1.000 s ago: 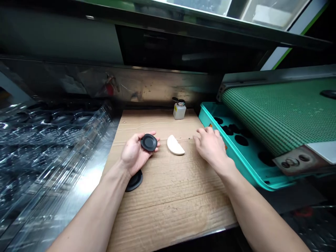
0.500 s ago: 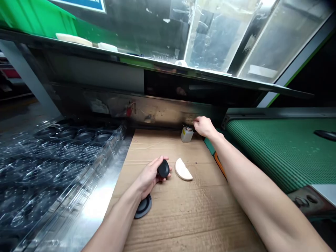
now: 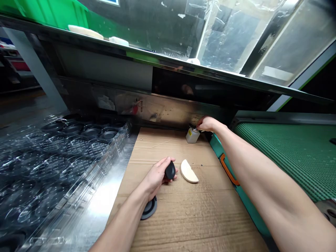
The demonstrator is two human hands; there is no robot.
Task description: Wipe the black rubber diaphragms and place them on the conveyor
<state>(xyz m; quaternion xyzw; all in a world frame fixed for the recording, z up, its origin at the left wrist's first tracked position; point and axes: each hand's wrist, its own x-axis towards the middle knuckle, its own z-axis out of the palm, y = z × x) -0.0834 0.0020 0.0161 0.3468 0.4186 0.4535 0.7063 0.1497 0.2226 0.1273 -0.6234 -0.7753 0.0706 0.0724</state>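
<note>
My left hand (image 3: 156, 175) is wrapped around a small black disc-shaped part (image 3: 170, 170), held over the cardboard. Partly hidden under that wrist lies a black round ring-like piece (image 3: 150, 209). To the right of the held part, a white half-round pad (image 3: 189, 171) lies flat on the cardboard. My right hand (image 3: 207, 124) is stretched to the far edge, its fingers pinched together at the top of a small squarish bottle (image 3: 192, 135) with a yellow label. What those fingers hold, if anything, is too small to make out.
Cardboard (image 3: 183, 224) covers the work surface. Clear plastic trays (image 3: 73, 157) with black round parts stand at left. A green conveyor belt (image 3: 286, 147) runs at right, beside a teal case (image 3: 249, 206) with an orange handle (image 3: 228, 169). A metal shelf (image 3: 157, 59) overhangs the back.
My right hand has come closer to the bottle, its fingers now at the bottle's top. My left hand keeps the black part. The whole view has shifted, moving things rightward in the picture.
</note>
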